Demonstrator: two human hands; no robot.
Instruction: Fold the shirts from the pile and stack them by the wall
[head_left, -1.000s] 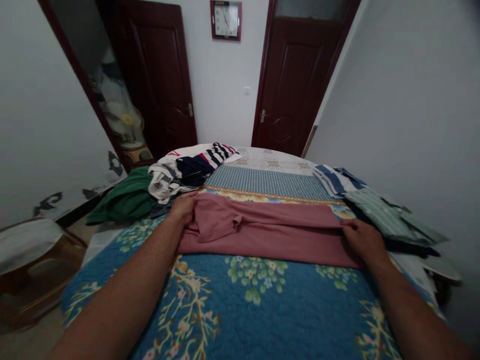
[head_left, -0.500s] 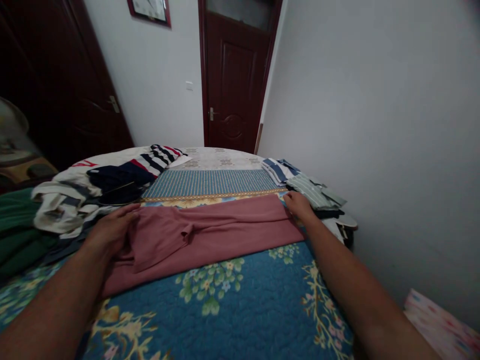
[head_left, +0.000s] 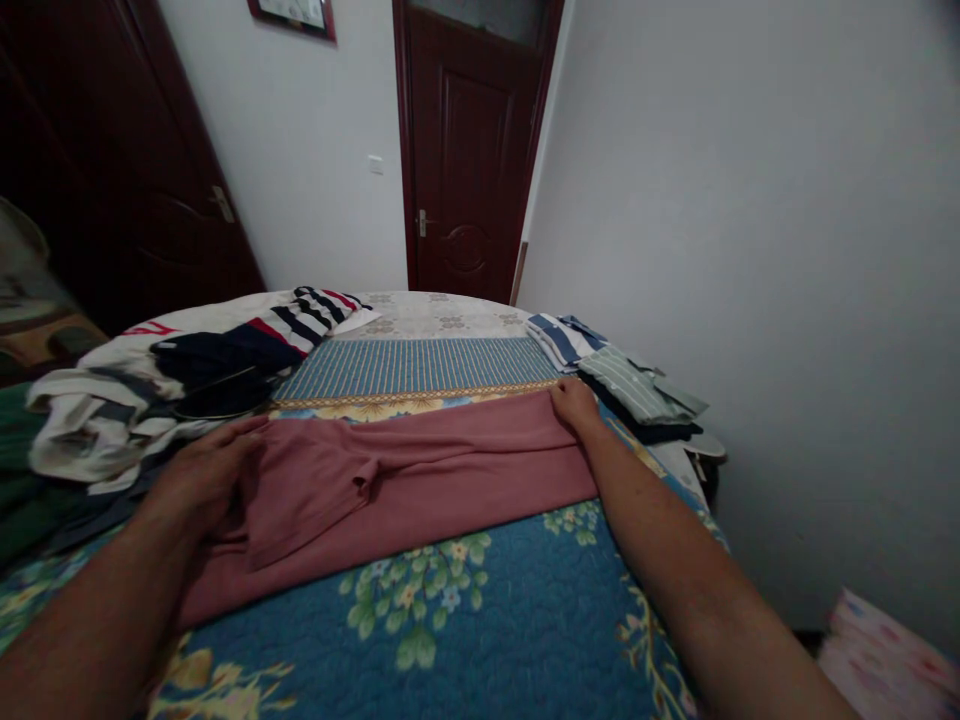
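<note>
A pink shirt point(head_left: 465, 465) lies folded into a long strip across the bed, with a short sleeve and its rolled opening showing on top near the left part. My left hand point(head_left: 206, 475) rests at the shirt's left end, fingers bent over the cloth; its thumb side is partly hidden. At the far right corner, my right hand point(head_left: 576, 408) is closed, fingertips pinching the shirt's edge. Shallow creases run along the fabric between the hands.
A blue floral quilt point(head_left: 480, 620) covers the bed. Rumpled clothes point(head_left: 97, 420) are heaped on the left, with a striped garment point(head_left: 307, 320) behind. Folded shirts point(head_left: 630, 385) are stacked at the right by the wall. A dark red door point(head_left: 480, 160) stands beyond.
My right hand has moved slightly left onto the shirt's far corner, and the shirt's right end has shifted a little left. My left hand has moved slightly left. The view has tilted slightly.
</note>
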